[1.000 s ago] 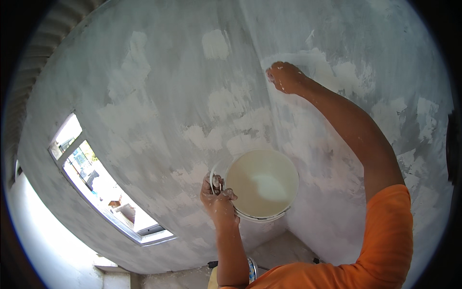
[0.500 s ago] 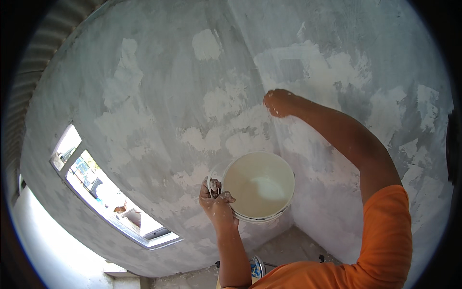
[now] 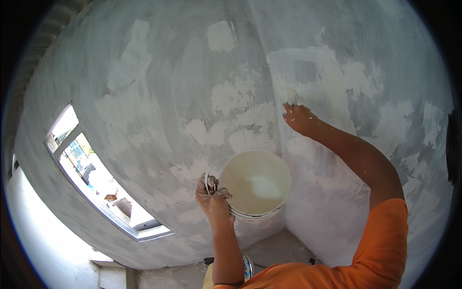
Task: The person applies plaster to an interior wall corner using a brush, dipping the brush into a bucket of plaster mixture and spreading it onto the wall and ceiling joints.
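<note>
My left hand point(image 3: 212, 197) is closed on the left rim of a white plastic bucket point(image 3: 288, 185), thumb over the edge, fingers smeared with pale paste. A thin white bail handle point(image 3: 207, 176) loops beside those fingers. Inside the bucket, off-white creamy paste coats the wall and bottom. My right hand point(image 3: 301, 119) is up at the wall near the inside corner, fingers bent and closed. Just above its fingertips is a pale, rounded shape point(image 3: 290, 96) against the wall, too faint to name. Pale specks dot that hand.
Grey walls point(image 3: 178, 72) with off-white patches meet in a corner in front of me. A narrow window opening point(image 3: 103, 188) is at the left, with a ledge point(image 3: 108, 264) below it. By my left forearm, a partly hidden container point(image 3: 248, 267) stands near the floor point(image 3: 274, 248).
My right hand has moved down and slightly right along the wall, and its wrist has turned so the fingers point up. The view has shifted a little; my left hand still grips the bucket.
</note>
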`<state>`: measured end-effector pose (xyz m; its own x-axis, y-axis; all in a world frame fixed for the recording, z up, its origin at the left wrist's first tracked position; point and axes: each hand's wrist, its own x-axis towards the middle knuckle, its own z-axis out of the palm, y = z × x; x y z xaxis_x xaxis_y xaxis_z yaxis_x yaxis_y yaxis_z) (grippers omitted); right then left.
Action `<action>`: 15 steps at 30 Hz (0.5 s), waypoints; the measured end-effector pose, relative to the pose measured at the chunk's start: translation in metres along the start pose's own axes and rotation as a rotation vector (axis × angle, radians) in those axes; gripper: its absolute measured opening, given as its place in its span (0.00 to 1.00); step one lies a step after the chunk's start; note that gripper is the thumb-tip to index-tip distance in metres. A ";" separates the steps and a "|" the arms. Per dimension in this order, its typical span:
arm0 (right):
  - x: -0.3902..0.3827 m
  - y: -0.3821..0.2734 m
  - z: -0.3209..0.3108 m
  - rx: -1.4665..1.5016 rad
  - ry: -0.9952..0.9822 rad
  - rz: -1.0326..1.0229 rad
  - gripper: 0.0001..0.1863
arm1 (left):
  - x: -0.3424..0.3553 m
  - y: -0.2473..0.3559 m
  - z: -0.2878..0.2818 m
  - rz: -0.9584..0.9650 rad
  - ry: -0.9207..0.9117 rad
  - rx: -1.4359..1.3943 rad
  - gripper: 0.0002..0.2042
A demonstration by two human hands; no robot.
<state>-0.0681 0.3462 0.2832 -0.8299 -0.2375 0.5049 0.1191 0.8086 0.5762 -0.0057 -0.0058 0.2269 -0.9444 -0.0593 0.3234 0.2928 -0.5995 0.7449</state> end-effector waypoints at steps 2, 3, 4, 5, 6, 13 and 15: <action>-0.007 0.001 -0.015 0.186 -0.130 0.003 0.10 | 0.003 -0.001 -0.003 0.027 -0.025 0.023 0.23; -0.004 0.009 -0.021 0.351 -0.150 0.066 0.10 | 0.002 -0.001 0.001 0.039 -0.016 0.036 0.22; -0.002 0.019 -0.032 0.518 -0.164 0.132 0.10 | 0.001 0.001 0.004 0.052 -0.011 0.051 0.22; 0.009 0.022 -0.058 0.492 -0.217 0.241 0.08 | -0.001 0.006 0.007 0.061 0.024 0.070 0.21; 0.017 0.032 -0.081 0.528 -0.164 0.319 0.07 | -0.004 0.011 0.011 0.068 0.051 0.079 0.20; 0.016 0.048 -0.108 0.043 0.467 0.378 0.14 | 0.008 0.003 0.014 0.130 -0.061 0.079 0.18; 0.002 0.020 -0.062 -0.241 0.303 0.151 0.15 | 0.005 0.006 0.026 0.113 -0.034 0.106 0.17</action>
<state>-0.0337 0.3282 0.3358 -0.6000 -0.3028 0.7405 0.3812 0.7055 0.5974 -0.0047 0.0113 0.2487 -0.8997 -0.0938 0.4264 0.4124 -0.5031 0.7595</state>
